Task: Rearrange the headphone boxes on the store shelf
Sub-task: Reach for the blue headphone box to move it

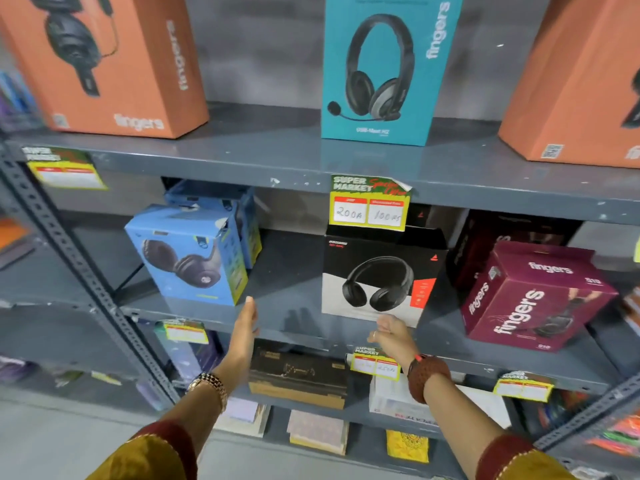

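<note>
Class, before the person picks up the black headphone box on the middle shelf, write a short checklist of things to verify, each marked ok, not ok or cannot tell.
1. Left hand free: ok, open and holding nothing.
2. Right hand free: ok, fingers loosely curled, nothing held.
3. Black headphone box upright and facing out: ok.
4. Bare shelf between it and the blue box: ok.
5. Price tag overhanging the box top: not ok, may snag.
6. Room behind the box: cannot tell.

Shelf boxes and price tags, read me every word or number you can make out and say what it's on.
"fingers": left orange box, front and side.
"fingers": teal box, side; small model line below, blurred.
"fingers", "S10": maroon box.
"SUPER MARKET", handwritten "200" and "100": centre price tag.
Black box logo, blue box, other tags: unreadable.
</note>
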Available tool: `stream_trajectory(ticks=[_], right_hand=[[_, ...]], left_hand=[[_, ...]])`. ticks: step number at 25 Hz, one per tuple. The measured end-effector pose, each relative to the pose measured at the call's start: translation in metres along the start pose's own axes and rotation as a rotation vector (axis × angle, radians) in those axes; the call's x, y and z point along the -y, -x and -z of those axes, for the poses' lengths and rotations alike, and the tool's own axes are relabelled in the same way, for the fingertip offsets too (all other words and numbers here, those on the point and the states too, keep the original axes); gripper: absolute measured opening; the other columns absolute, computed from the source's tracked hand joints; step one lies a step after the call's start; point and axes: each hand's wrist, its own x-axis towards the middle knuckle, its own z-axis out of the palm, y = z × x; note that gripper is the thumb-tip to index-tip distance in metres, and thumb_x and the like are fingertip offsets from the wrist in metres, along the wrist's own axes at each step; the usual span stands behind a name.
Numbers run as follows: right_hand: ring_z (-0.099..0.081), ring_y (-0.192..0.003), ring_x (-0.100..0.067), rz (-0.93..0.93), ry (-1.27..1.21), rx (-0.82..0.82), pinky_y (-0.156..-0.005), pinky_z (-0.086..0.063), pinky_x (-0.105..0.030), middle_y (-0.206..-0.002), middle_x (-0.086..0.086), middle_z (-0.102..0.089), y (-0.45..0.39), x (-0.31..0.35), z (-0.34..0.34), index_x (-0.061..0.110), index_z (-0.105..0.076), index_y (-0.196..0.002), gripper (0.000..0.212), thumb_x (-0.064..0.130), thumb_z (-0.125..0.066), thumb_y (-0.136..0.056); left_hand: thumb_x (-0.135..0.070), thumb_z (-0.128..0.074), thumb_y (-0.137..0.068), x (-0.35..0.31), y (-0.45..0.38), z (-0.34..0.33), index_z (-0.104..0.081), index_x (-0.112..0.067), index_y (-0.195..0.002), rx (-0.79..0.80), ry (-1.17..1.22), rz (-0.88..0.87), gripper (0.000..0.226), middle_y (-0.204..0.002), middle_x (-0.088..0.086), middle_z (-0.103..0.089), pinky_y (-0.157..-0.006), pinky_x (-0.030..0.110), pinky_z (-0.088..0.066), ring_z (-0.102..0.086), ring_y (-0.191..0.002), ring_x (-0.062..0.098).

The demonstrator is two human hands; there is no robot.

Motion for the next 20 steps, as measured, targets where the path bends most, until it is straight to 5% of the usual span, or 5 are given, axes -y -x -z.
stream_trajectory(ticks=[3, 8, 13, 17, 20], right_hand=[[-0.051, -0.105, -0.009, 0.101, 0.006, 0.087, -0.094, -0.04, -0.021, -0.112, 0.003, -0.051, -0.006, 0.023, -0.045, 0.01, -0.054, -0.114, 0.038, -0.004, -0.06, -0.078], [-0.035, -0.138, -0.026, 0.195, -0.033, 0.221, -0.108, -0.032, -0.033, -0.149, -0.012, -0.036, -0.003, 0.077, -0.139, 0.004, -0.027, -0.143, 0.071, -0.007, -0.058, -0.081], [-0.03, -0.141, -0.025, 0.238, -0.075, 0.246, -0.111, -0.034, -0.036, -0.151, -0.001, -0.031, -0.003, 0.12, -0.234, 0.013, -0.017, -0.148, 0.082, -0.006, -0.058, -0.08], [-0.032, -0.14, -0.025, 0.232, -0.059, 0.164, -0.109, -0.038, -0.043, -0.154, 0.002, -0.025, -0.003, 0.135, -0.281, 0.027, -0.006, -0.149, 0.095, 0.003, -0.062, -0.076], [-0.041, -0.132, -0.019, 0.275, -0.094, 0.104, -0.104, -0.045, -0.045, -0.14, 0.012, -0.039, -0.003, 0.136, -0.305, 0.037, -0.012, -0.147, 0.098, -0.003, -0.062, -0.072]], left_hand=[[-0.043, -0.022, -0.097, -0.015, 0.002, 0.045, -0.021, -0.012, -0.146, -0.099, 0.042, -0.063, 0.057, -0.149, -0.002, -0.028, -0.114, 0.034, -0.02, -0.03, -0.137, 0.016], [-0.059, -0.026, -0.09, -0.055, -0.03, 0.137, -0.029, -0.021, -0.144, -0.219, 0.036, -0.148, 0.066, -0.154, -0.001, -0.03, -0.118, 0.039, -0.02, -0.03, -0.14, 0.018], [-0.091, -0.029, -0.063, -0.046, -0.13, 0.223, -0.038, -0.035, -0.138, -0.167, -0.036, -0.06, 0.094, -0.152, 0.0, -0.036, -0.117, 0.045, -0.024, -0.037, -0.138, 0.021], [-0.061, -0.019, -0.091, -0.111, -0.091, 0.223, -0.029, -0.022, -0.143, 0.014, -0.063, -0.054, 0.066, -0.14, -0.008, -0.036, -0.11, 0.037, -0.029, -0.038, -0.132, 0.02], [-0.056, -0.013, -0.093, -0.114, -0.108, 0.233, -0.028, -0.022, -0.143, 0.088, -0.095, -0.03, 0.063, -0.15, 0.003, -0.035, -0.109, 0.04, -0.029, -0.036, -0.137, 0.027]])
